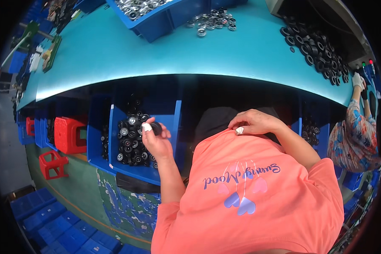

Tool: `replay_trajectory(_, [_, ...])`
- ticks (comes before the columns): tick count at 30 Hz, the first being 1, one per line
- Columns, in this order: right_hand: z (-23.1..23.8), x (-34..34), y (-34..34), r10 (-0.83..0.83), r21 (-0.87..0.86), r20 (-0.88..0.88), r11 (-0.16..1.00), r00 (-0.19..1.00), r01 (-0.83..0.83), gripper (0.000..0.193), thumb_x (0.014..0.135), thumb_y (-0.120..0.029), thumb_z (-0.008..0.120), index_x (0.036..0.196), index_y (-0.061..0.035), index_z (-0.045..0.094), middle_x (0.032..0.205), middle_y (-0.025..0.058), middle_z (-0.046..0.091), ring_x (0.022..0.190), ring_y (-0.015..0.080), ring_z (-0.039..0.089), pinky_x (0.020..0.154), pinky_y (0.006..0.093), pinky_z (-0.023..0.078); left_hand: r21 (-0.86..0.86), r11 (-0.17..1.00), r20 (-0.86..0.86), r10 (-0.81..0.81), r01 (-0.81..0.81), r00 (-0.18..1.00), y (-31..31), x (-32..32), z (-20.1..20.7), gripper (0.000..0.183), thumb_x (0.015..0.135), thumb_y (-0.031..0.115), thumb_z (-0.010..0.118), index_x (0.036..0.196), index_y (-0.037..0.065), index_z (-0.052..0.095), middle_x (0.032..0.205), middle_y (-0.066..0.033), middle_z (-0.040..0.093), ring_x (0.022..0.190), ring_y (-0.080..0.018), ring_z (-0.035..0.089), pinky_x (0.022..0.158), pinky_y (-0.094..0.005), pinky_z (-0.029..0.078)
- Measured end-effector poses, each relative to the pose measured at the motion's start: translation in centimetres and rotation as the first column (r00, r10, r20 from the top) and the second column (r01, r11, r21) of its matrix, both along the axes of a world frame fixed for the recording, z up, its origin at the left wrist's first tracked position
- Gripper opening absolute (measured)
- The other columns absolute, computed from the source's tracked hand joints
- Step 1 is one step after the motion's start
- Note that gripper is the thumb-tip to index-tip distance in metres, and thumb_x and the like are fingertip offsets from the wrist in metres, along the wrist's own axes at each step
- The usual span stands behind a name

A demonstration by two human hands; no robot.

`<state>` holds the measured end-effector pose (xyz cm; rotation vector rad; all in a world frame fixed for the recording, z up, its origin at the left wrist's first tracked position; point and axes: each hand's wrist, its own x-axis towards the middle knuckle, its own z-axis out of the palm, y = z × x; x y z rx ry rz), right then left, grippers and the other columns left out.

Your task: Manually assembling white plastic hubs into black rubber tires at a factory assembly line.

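Observation:
My left hand (pixel 157 143) is closed around a black round wheel-like part (pixel 155 128), held over a blue bin (pixel 144 171) below the table edge. In that bin lies a heap of black wheels with silver centres (pixel 133 142). A white wrap covers the tip of my left thumb. On the other side, my right hand (pixel 256 122) rests on the front hem of my coral shirt (pixel 249 161), its fingers spread loosely over the cloth and holding no part. White wrapping also shows on a digit of that hand.
Across the teal table (pixel 156 59) stand a blue tray of shiny parts (pixel 133 25), loose clear-and-silver pieces (pixel 211 22) and black rings (pixel 313 48). Red stools (pixel 70 135) stand at left. Another person's patterned sleeve (pixel 355 135) and gloved hand (pixel 358 80) appear at far right.

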<state>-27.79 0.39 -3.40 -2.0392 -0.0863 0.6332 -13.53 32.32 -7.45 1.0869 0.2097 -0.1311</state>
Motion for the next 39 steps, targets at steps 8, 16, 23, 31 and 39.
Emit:
replay_trajectory(8, [-3.7,-2.5,-1.3,-0.178,0.05,0.01,0.983,0.984,0.177,0.034,0.093,-0.023,0.068,0.123,-0.0049,0.069,0.11,0.0138,0.072,0.102,0.029,0.069,0.089,0.0397,0.054,0.085,0.993,0.002,-0.088,0.088,0.996,-2.4,0.2,0.4,0.038,0.108,0.037,0.046,0.116,0.002,0.059,0.074,-0.008,0.054,0.057,-0.013,0.045,0.051,-0.0284,0.039])
replay_trajectory(16, [-7.5,-4.1,-2.7,-0.343,0.198,-0.05,0.917,0.938,0.346,0.032,0.093,-0.022,0.07,0.12,-0.0057,0.071,0.104,0.0137,0.073,0.096,0.0258,0.069,0.088,0.0373,0.054,0.177,0.964,0.018,-0.205,0.199,0.979,-9.4,-0.7,4.0,0.043,0.108,0.043,0.047,0.116,0.003,0.059,0.073,-0.0075,0.054,0.056,-0.013,0.044,0.051,-0.0289,0.038])
replay_trajectory(23, [-9.6,-4.9,-4.0,-0.387,0.265,-0.023,0.886,0.922,0.379,0.029,0.093,-0.02,0.071,0.119,-0.0065,0.072,0.1,0.01,0.073,0.088,0.0197,0.068,0.082,0.0331,0.054,0.193,0.932,0.085,-0.327,0.306,0.941,-13.1,-2.1,4.9,0.042,0.108,0.043,0.047,0.115,0.003,0.059,0.072,-0.0083,0.053,0.056,-0.0131,0.044,0.05,-0.0289,0.038])
replay_trajectory(31, [-11.7,-5.7,-5.0,-0.442,0.293,0.138,0.873,0.887,0.389,0.027,0.091,-0.017,0.07,0.116,-0.0076,0.073,0.1,0.0113,0.074,0.088,0.0252,0.071,0.08,0.0349,0.057,0.248,0.889,0.106,-0.42,0.385,0.901,-17.5,-1.9,7.2,0.041,0.107,0.042,0.048,0.112,0.003,0.058,0.071,-0.0088,0.054,0.055,-0.0127,0.044,0.049,-0.028,0.04])
replay_trajectory(39, [6.5,-9.2,-14.8,-0.292,0.477,0.249,0.867,0.924,0.145,0.028,0.092,-0.019,0.069,0.118,-0.0083,0.072,0.104,0.0087,0.071,0.097,0.0255,0.069,0.085,0.0364,0.054,0.325,0.716,0.273,-0.697,0.618,0.664,-27.0,1.8,10.4,0.037,0.107,0.037,0.051,0.104,0.001,0.061,0.067,-0.0065,0.052,0.055,-0.0132,0.049,0.049,-0.0275,0.041])
